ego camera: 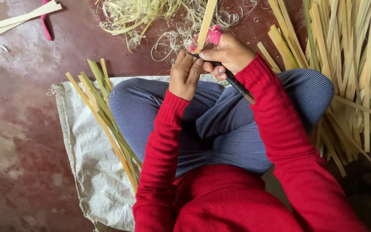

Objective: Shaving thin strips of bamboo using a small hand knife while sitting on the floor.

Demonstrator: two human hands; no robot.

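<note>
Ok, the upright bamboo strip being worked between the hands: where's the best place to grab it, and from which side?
Probably the bare upper stretch of the bamboo strip, above the right hand, coming from its flat faces. It is thin and wide, so pinching across the faces should hold steadier than the narrow edges. The lower part is crowded by the left hand and the dark blade.

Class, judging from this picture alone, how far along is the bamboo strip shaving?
Done: curly shavings lie ahead and trimmed strips lie on the cloth. In hand: the right hand holds a knife against one strip; the left hand steadies it. Left: a large strip pile.
</note>
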